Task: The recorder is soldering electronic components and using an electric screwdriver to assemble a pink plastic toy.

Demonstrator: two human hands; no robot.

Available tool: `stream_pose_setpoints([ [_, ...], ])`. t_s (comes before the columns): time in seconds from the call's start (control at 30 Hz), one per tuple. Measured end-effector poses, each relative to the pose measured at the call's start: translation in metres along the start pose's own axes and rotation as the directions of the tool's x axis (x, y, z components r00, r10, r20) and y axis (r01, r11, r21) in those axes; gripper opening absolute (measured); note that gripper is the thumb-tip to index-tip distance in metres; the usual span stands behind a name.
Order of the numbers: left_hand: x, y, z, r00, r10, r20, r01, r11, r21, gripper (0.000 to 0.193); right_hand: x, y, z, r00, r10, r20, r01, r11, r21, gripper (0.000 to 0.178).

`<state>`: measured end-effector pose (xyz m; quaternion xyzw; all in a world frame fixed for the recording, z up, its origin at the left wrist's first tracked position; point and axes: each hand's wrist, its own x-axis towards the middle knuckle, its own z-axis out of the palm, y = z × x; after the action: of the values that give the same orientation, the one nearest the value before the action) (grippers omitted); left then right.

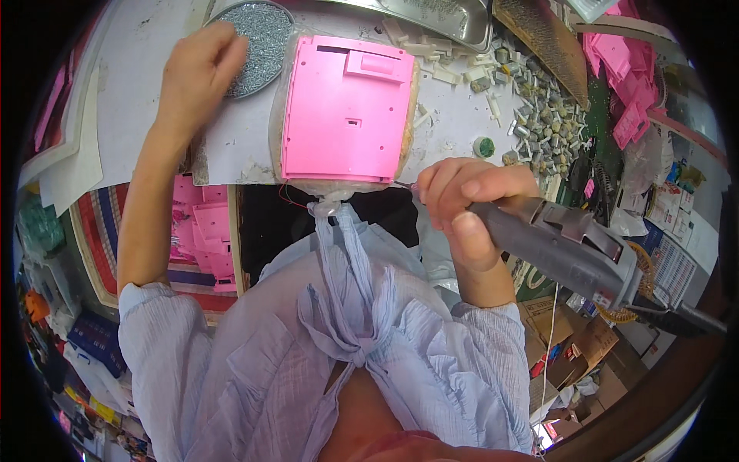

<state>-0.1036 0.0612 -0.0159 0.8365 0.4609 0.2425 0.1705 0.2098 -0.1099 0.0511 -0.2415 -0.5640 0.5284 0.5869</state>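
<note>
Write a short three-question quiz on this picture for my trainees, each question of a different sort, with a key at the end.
1. Short answer: Which hand holds the grey handheld tool?

2. True or false: The left hand is at the left side of the round dish, which holds many small metal pieces.

3. Multiple choice: As pictured, which corner of the pink panel is nearest the tool's thin tip?
A) upper left
B) upper right
C) lower right

Key:
1. The right hand.
2. True.
3. C, lower right.
</note>
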Motion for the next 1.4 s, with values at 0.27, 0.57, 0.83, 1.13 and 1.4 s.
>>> stream_pose_setpoints([
  [0.27, -0.021, 0.099, 0.037, 0.857, 0.516, 0.008, -0.487, 0.814, -0.318, 0.016, 0.000, 0.012, 0.007, 1.000, 0.016, 0.026, -0.012, 0.986, -0.169, 0.024],
  [0.57, -0.026, 0.094, 0.046, 0.888, 0.459, 0.021, -0.424, 0.836, -0.348, 0.015, 0.036, 0.010, -0.012, 0.976, -0.076, 0.202, 0.102, 0.988, -0.118, 0.020],
  [0.83, -0.028, 0.091, 0.050, 0.895, 0.446, 0.017, -0.406, 0.830, -0.383, 0.011, 0.044, 0.033, 0.003, 0.978, -0.057, 0.203, 0.110, 0.959, -0.262, 0.025],
  [1.13, -0.025, 0.090, 0.047, 0.893, 0.445, 0.061, -0.388, 0.832, -0.397, 0.012, 0.077, 0.042, -0.021, 0.982, -0.126, 0.138, 0.149, 0.974, -0.168, 0.017],
  [1.4, -0.024, 0.087, 0.049, 0.893, 0.444, 0.077, -0.377, 0.830, -0.412, 0.015, 0.092, 0.033, -0.033, 0.976, -0.082, 0.201, 0.118, 0.978, -0.175, 0.028],
])
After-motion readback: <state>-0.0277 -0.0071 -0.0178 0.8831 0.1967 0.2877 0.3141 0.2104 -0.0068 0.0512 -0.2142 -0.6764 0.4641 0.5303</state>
